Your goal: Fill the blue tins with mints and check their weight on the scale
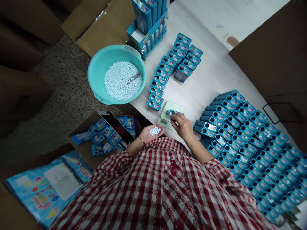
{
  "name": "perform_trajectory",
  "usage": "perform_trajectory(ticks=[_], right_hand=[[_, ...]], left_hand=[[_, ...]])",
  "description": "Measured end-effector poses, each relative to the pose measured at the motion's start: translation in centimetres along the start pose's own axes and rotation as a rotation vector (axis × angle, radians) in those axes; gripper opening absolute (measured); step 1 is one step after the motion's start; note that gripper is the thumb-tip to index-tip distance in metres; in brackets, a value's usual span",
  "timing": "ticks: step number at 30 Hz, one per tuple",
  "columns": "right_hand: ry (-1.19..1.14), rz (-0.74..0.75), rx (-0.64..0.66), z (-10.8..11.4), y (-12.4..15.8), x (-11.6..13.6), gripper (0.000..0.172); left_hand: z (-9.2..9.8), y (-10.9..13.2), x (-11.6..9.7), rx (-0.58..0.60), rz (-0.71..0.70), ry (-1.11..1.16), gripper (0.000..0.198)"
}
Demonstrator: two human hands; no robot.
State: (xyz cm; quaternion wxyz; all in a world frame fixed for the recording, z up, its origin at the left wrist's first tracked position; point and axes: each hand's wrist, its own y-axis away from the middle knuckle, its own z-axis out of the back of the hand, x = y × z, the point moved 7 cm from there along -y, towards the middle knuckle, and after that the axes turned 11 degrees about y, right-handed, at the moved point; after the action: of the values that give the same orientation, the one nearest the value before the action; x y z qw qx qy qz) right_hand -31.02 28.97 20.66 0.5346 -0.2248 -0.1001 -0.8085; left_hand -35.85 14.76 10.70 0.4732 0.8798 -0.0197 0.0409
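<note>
On the upturned palm of my left hand (148, 133) lies a small heap of pale blue-white candies (155, 130), with the fingers stretched toward the scale. My right hand (181, 125) is over a pale green kitchen scale (174, 107). Its fingertips are pinched together at the open hole of a blue candy box (171, 112) that stands on the scale. Whatever is between those fingertips is too small to make out. Left of the scale, a turquoise basin (96, 72) holds a large pile of the same candies, with a metal scoop or spoon (134, 77) in it.
A row of blue boxes (160, 72) with open holes stands behind the scale. Many more boxes (249, 140) are packed at right. A display carton (141, 36) holds boxes at the back. At lower left are a cardboard box of blue packs (102, 134) and a printed blue bag (48, 188).
</note>
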Motion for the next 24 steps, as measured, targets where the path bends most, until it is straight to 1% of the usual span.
perform_trajectory(ticks=[3,6,8,11,14,17,21,24], right_hand=[[0.121,-0.035,0.055,-0.3,-1.0,-1.8,0.027],[0.148,-0.032,0.049,-0.5,-0.9,-2.1,0.030],[0.120,-0.051,-0.009,0.2,-0.3,-2.1,0.030],[0.048,-0.125,-0.146,1.9,1.0,-2.7,0.026],[0.011,-0.221,-0.303,3.9,2.1,-4.1,0.020],[0.005,-0.323,-0.422,5.4,2.9,-5.6,0.015],[0.000,-0.442,-0.502,6.2,3.6,-6.9,0.014],[-0.032,-0.447,-0.481,5.9,3.5,-7.1,0.016]], left_hand=[[-0.4,0.2,-0.4,0.019,-0.022,0.036,0.026],[-0.3,0.4,-0.6,0.011,-0.031,0.060,0.026],[-0.1,0.6,-0.7,0.001,-0.043,0.075,0.025],[0.5,0.9,-1.2,-0.024,-0.077,0.095,0.023],[1.1,1.0,-1.9,-0.043,-0.111,0.106,0.023],[1.3,1.0,-2.7,-0.036,-0.142,0.118,0.023],[1.1,1.1,-3.5,-0.029,-0.178,0.119,0.023],[0.9,1.3,-3.9,-0.036,-0.192,0.119,0.023]])
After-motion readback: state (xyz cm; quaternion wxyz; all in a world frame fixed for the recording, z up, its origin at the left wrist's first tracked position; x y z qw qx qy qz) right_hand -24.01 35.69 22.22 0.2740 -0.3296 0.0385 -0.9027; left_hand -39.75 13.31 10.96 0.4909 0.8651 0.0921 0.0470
